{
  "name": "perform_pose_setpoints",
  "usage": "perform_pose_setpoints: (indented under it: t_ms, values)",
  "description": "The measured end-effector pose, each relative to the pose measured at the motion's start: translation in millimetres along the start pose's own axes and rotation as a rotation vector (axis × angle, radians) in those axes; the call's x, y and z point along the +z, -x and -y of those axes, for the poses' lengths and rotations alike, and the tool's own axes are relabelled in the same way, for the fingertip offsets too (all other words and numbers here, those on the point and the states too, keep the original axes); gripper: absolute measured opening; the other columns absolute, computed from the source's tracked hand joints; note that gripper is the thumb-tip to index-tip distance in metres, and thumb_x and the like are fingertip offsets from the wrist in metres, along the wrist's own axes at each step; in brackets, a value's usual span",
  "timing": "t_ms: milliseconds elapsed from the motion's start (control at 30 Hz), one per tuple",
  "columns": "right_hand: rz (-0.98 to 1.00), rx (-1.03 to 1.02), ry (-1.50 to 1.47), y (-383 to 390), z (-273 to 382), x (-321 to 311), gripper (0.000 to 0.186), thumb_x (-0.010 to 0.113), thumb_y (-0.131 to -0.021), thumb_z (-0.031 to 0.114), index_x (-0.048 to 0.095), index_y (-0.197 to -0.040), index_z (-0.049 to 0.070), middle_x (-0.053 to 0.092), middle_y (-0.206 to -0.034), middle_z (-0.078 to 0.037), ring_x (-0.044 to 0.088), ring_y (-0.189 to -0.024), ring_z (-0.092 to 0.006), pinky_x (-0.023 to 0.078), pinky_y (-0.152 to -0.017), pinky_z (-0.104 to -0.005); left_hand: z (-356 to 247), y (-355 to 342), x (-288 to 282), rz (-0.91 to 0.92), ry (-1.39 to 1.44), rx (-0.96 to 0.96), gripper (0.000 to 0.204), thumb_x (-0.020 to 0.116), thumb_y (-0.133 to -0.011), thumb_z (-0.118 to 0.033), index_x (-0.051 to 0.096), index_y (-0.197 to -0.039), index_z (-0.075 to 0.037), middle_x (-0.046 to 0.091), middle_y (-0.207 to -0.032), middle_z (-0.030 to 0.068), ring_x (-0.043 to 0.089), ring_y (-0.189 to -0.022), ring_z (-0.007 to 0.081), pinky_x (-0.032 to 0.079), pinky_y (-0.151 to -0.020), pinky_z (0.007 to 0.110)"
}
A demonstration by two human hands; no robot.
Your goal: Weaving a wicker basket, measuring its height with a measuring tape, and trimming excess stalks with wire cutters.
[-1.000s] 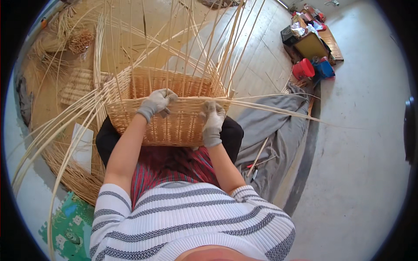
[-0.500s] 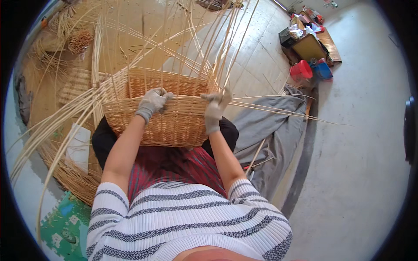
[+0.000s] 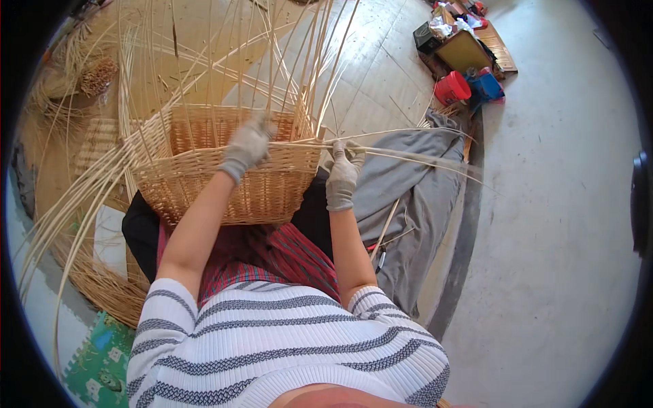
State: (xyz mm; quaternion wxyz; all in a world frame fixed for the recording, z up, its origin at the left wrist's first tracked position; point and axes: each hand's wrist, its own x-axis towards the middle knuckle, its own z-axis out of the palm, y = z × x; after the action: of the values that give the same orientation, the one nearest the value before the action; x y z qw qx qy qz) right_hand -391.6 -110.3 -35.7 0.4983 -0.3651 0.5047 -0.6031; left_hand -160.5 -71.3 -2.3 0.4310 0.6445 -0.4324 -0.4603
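Observation:
A half-woven wicker basket [image 3: 224,190] rests across my lap, its opening facing up and away from me. Tall upright stakes [image 3: 235,68] rise from its rim. My left hand [image 3: 246,148], in a pale work glove, is at the near rim, its fingers smeared by motion. Just beyond the basket's right corner my gloved right hand [image 3: 343,177] is closed, thumb and fingers pinching long wicker strands [image 3: 408,158] that stretch out to the right. Another thick bundle of loose strands [image 3: 81,187] fans out from the basket's left corner.
A grey cloth [image 3: 422,197] lies on the floor at my right. Beyond it are a red bucket [image 3: 451,88], a blue container [image 3: 486,87] and a cluttered box [image 3: 466,53]. At the left are a bundle of cut sticks [image 3: 98,75], a straw pile [image 3: 112,289] and a green mat [image 3: 102,353].
My right hand has moved off the basket's corner and closed on the strands to its right. My left hand has shifted along the near rim toward the right corner. The view has shifted rightward.

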Motion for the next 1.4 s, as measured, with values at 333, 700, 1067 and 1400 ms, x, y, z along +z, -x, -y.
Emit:
perform_pose_setpoints:
  t_ms: [333,700,1067,1400]
  values:
    - [0.303,-0.398,0.0,-34,51,81,0.065,0.058,-0.099,0.005,0.024,-0.153,0.011,0.069,-0.104,-0.013,0.068,-0.094,-0.0202,0.055,-0.076,-0.0317,13,-17,28,0.026,-0.063,-0.23,0.021,0.062,-0.1,-0.028,0.06,-0.096,-0.007,0.064,-0.077,0.0062,0.055,-0.04,0.0159,0.044,-0.036,0.034]
    - [0.126,-0.163,1.024,3,33,0,0.021,0.059,-0.099,0.021,0.068,-0.093,0.003,0.072,-0.096,-0.02,0.071,-0.085,-0.0336,0.054,-0.07,-0.0432,21,-10,25,0.079,0.274,-0.232,0.016,0.07,-0.091,-0.004,0.059,-0.103,-0.004,0.068,-0.08,0.0089,0.07,-0.059,0.0183,0.054,-0.041,0.032]
    - [0.51,-0.398,1.205,-22,-7,55,0.029,0.053,-0.093,0.024,0.072,-0.107,0.009,0.071,-0.105,-0.021,0.068,-0.099,-0.038,0.053,-0.089,-0.0462,29,26,2,0.057,0.233,0.076,0.037,0.07,-0.09,-0.004,0.057,-0.125,-0.006,0.071,-0.091,0.0096,0.07,-0.078,0.0203,0.059,-0.066,0.034]
    - [0.789,-0.112,0.209,167,-34,188,0.027,0.061,-0.1,0.013,0.064,-0.124,0.003,0.069,-0.105,-0.004,0.061,-0.097,-0.0128,0.051,-0.085,-0.0281,160,142,-262,-0.641,-1.124,0.103,0.057,0.07,-0.089,-0.037,0.055,-0.138,-0.012,0.068,-0.123,0.0139,0.067,-0.106,0.0359,0.051,-0.092,0.046]
